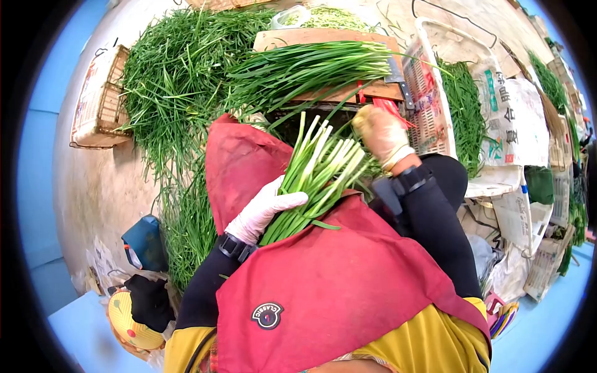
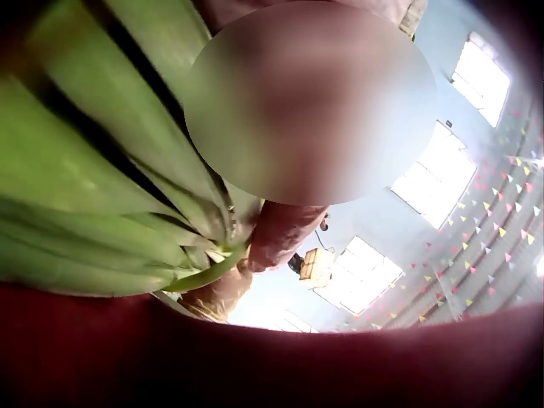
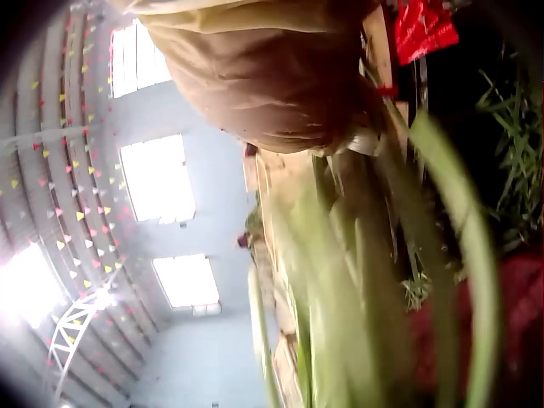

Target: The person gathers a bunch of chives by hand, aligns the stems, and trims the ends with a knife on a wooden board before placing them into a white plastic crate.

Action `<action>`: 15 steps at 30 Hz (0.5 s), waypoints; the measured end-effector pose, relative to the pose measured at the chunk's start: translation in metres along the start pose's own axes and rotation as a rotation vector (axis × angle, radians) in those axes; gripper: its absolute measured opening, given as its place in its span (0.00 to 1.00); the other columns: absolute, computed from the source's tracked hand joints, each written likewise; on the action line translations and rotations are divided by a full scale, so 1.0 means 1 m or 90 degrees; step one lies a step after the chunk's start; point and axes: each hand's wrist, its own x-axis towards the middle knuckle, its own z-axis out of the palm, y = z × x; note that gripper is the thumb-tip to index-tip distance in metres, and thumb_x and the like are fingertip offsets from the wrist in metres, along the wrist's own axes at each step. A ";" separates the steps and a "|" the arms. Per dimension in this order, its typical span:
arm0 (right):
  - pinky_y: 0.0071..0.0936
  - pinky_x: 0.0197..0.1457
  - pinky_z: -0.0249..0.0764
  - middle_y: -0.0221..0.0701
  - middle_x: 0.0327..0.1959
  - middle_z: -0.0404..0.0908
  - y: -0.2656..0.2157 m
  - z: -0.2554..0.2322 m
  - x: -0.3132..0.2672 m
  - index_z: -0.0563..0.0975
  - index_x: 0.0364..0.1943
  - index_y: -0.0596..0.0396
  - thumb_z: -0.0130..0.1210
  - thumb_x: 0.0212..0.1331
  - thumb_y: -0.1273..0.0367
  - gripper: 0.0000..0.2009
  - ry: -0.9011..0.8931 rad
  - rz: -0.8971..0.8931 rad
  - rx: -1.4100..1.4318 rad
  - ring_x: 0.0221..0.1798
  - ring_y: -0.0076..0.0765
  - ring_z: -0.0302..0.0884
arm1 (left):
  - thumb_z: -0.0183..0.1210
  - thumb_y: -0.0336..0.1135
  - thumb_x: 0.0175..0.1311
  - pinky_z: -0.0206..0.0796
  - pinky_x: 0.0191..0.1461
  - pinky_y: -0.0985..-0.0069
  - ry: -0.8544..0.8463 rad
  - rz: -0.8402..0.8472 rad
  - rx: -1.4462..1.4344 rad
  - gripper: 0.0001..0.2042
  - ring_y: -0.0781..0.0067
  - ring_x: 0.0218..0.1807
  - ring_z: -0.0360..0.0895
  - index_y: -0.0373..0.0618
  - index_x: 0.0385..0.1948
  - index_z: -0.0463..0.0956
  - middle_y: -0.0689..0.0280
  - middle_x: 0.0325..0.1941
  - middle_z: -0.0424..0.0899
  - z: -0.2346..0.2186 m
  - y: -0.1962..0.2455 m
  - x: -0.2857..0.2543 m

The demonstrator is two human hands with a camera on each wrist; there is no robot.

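Note:
A bunch of chives [image 1: 317, 171] with pale stem ends pointing away from me lies over the lap of the red apron [image 1: 348, 273]. My left hand [image 1: 266, 210], in a white glove, grips this bunch, its thumb laid across the stems. The chive leaves [image 2: 102, 161] fill the left wrist view close up. My right hand [image 1: 382, 138], gloved and stained yellow at the fingers, is raised just right of the stem ends with its fingers curled. In the right wrist view, blurred stalks [image 3: 331, 297] run below this glove [image 3: 263, 85]; I cannot tell whether the fingers hold one.
More chives [image 1: 323, 65] lie on a wooden board [image 1: 267, 38], beside a knife [image 1: 405, 90] and red ties [image 1: 388, 102]. A big chive heap [image 1: 180, 68] spreads to the left near a wicker basket [image 1: 99, 96]. A white plastic crate [image 1: 429, 105] stands at the right.

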 end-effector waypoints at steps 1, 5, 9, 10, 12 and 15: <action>0.36 0.38 0.73 0.38 0.27 0.80 0.019 -0.010 0.001 0.78 0.33 0.56 0.55 0.61 0.67 0.06 -0.009 0.066 0.026 0.32 0.44 0.79 | 0.64 0.36 0.61 0.62 0.67 0.73 0.004 -0.005 -0.019 0.32 0.73 0.61 0.72 0.38 0.66 0.62 0.63 0.62 0.74 0.001 0.003 -0.002; 0.34 0.48 0.75 0.44 0.39 0.84 0.063 -0.057 -0.020 0.80 0.43 0.59 0.56 0.58 0.68 0.11 -0.256 0.191 0.037 0.43 0.46 0.82 | 0.64 0.39 0.59 0.64 0.67 0.71 0.036 0.006 -0.039 0.36 0.68 0.62 0.73 0.38 0.68 0.59 0.61 0.65 0.72 0.001 0.005 -0.005; 0.23 0.48 0.74 0.32 0.38 0.84 0.047 -0.064 -0.042 0.79 0.44 0.62 0.57 0.65 0.67 0.12 -0.322 0.277 0.364 0.40 0.25 0.79 | 0.63 0.40 0.60 0.71 0.60 0.69 0.025 0.006 -0.039 0.35 0.66 0.59 0.75 0.41 0.68 0.58 0.60 0.65 0.72 -0.007 -0.001 0.001; 0.19 0.45 0.74 0.30 0.37 0.83 0.035 -0.061 -0.048 0.79 0.42 0.62 0.55 0.67 0.67 0.10 -0.336 0.308 0.487 0.38 0.21 0.77 | 0.63 0.41 0.60 0.72 0.58 0.69 0.026 0.010 -0.044 0.35 0.66 0.57 0.77 0.41 0.68 0.59 0.60 0.64 0.73 -0.008 -0.001 0.001; 0.18 0.37 0.73 0.28 0.32 0.83 -0.005 -0.056 -0.059 0.80 0.38 0.61 0.55 0.68 0.66 0.11 -0.368 0.309 0.506 0.31 0.20 0.76 | 0.63 0.41 0.60 0.74 0.56 0.69 0.031 0.015 -0.043 0.35 0.66 0.55 0.78 0.41 0.68 0.59 0.59 0.63 0.74 -0.009 0.000 0.002; 0.19 0.34 0.71 0.27 0.30 0.82 -0.050 -0.046 -0.065 0.81 0.35 0.61 0.59 0.65 0.64 0.12 -0.368 0.276 0.549 0.29 0.17 0.73 | 0.63 0.42 0.60 0.75 0.54 0.69 0.027 0.008 -0.029 0.34 0.67 0.52 0.79 0.42 0.67 0.60 0.60 0.60 0.76 -0.011 -0.001 0.001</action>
